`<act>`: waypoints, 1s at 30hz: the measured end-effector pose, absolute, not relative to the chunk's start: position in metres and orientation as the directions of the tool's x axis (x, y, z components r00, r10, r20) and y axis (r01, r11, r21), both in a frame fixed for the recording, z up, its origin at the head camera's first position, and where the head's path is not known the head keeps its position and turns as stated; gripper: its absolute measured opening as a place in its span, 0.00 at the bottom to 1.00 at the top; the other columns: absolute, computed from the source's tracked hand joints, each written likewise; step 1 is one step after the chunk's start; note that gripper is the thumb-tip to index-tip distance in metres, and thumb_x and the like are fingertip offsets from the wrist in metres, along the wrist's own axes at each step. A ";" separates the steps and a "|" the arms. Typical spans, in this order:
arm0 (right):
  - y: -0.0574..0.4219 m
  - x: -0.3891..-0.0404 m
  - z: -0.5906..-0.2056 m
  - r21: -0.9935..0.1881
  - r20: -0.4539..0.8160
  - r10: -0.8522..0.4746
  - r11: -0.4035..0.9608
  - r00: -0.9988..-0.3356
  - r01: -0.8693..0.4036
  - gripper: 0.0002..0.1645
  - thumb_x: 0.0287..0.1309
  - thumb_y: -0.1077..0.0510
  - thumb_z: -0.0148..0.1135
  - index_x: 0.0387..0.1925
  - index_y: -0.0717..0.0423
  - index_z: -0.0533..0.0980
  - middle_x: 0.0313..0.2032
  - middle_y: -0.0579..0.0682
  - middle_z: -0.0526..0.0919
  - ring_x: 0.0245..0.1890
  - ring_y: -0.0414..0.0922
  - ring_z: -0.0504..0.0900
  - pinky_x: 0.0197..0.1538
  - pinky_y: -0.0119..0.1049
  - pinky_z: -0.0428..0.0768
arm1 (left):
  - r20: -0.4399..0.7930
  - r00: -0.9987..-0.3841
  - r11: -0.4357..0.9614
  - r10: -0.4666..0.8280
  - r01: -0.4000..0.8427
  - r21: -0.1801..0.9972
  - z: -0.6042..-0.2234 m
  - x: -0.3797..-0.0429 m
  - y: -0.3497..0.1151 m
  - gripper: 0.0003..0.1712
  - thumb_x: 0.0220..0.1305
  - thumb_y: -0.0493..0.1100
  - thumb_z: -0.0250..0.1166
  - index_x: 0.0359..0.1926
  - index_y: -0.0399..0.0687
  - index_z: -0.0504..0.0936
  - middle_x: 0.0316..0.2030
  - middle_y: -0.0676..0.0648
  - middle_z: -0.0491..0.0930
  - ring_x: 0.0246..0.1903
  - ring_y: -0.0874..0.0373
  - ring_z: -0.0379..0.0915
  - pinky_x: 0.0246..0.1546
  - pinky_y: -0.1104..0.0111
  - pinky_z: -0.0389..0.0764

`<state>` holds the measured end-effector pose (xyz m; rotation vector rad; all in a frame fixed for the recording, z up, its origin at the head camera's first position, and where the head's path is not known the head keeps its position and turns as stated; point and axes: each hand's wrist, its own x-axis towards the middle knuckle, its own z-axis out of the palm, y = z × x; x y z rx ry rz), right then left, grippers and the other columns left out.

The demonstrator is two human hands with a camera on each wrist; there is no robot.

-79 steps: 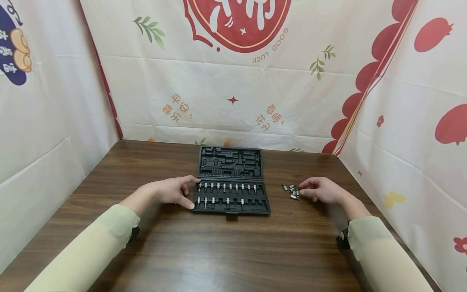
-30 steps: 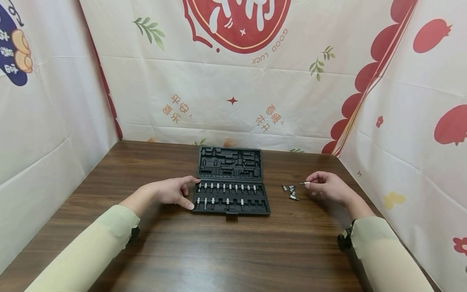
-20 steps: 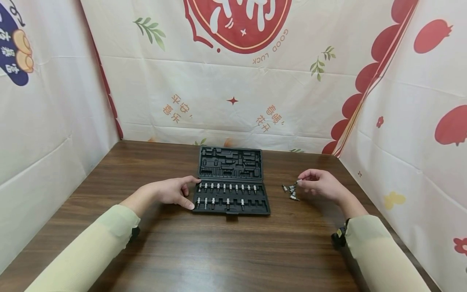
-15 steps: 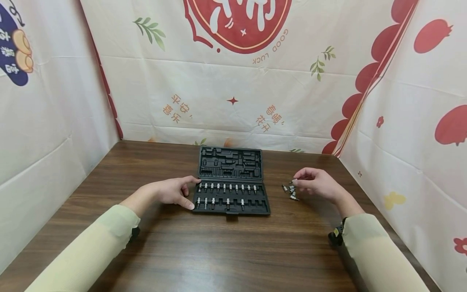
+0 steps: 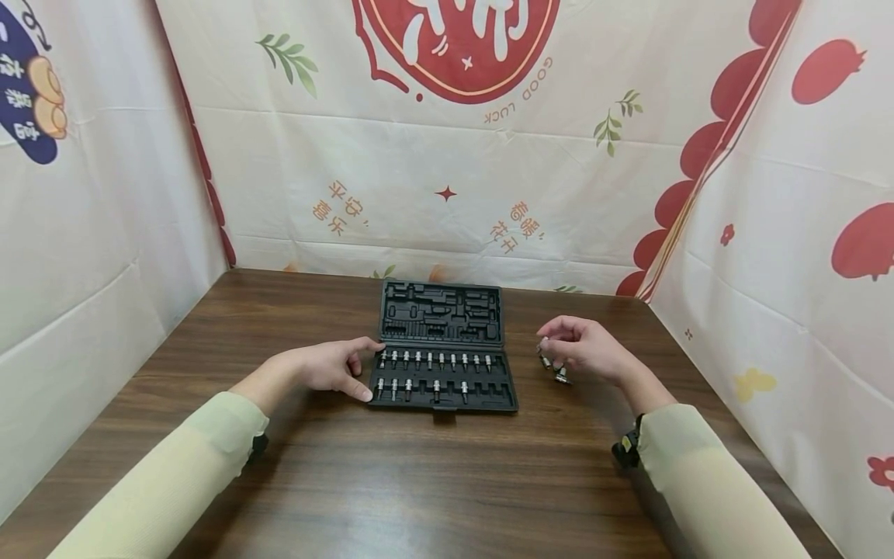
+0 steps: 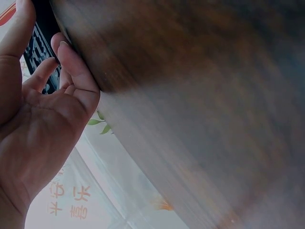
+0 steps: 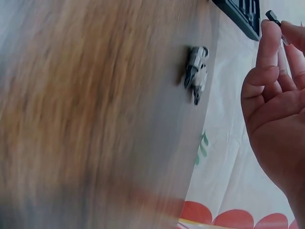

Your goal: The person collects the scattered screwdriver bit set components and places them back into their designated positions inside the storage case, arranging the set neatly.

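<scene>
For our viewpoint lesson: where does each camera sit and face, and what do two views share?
Head: on the head, facing forward and down at the black case; left hand, right hand and sleeves show.
Left wrist: on that wrist, facing its hand at the case.
Right wrist: likewise, facing its hand and loose bits.
Head and right wrist share loose bits.

Dark wood-grain table; white printed cloth on three sides; red scalloped trim.

Shiny metal bits, matt moulded-plastic case, softly glossy wood-grain table, lightly creased cloth-like hangings.
</scene>
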<state>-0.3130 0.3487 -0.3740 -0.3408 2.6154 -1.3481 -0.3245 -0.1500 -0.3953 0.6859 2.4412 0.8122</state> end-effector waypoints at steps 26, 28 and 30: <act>0.316 -0.321 -0.375 -0.820 -0.020 -0.284 0.553 -0.959 -0.147 0.19 0.74 0.51 0.72 0.61 0.53 0.83 0.47 0.61 0.88 0.39 0.64 0.85 0.38 0.44 0.85 | -0.261 -0.762 0.704 0.593 0.333 0.627 -0.394 -0.325 -0.151 0.55 0.65 0.54 0.82 0.85 0.52 0.63 0.49 0.42 0.79 0.46 0.52 0.74 0.50 0.60 0.75; 0.314 -0.322 -0.375 -0.821 -0.022 -0.287 0.552 -0.958 -0.147 0.19 0.74 0.51 0.72 0.61 0.53 0.83 0.47 0.59 0.88 0.38 0.64 0.85 0.37 0.44 0.85 | -0.261 -0.762 0.704 0.593 0.333 0.628 -0.394 -0.325 -0.150 0.55 0.65 0.54 0.82 0.85 0.52 0.63 0.48 0.42 0.79 0.46 0.52 0.74 0.50 0.60 0.75; 0.312 -0.323 -0.377 -0.825 -0.030 -0.287 0.548 -0.957 -0.139 0.19 0.74 0.51 0.73 0.60 0.52 0.84 0.47 0.59 0.87 0.38 0.63 0.85 0.37 0.43 0.84 | -0.264 -0.761 0.704 0.593 0.331 0.628 -0.395 -0.324 -0.150 0.55 0.65 0.54 0.82 0.85 0.52 0.63 0.48 0.42 0.79 0.46 0.52 0.74 0.50 0.60 0.75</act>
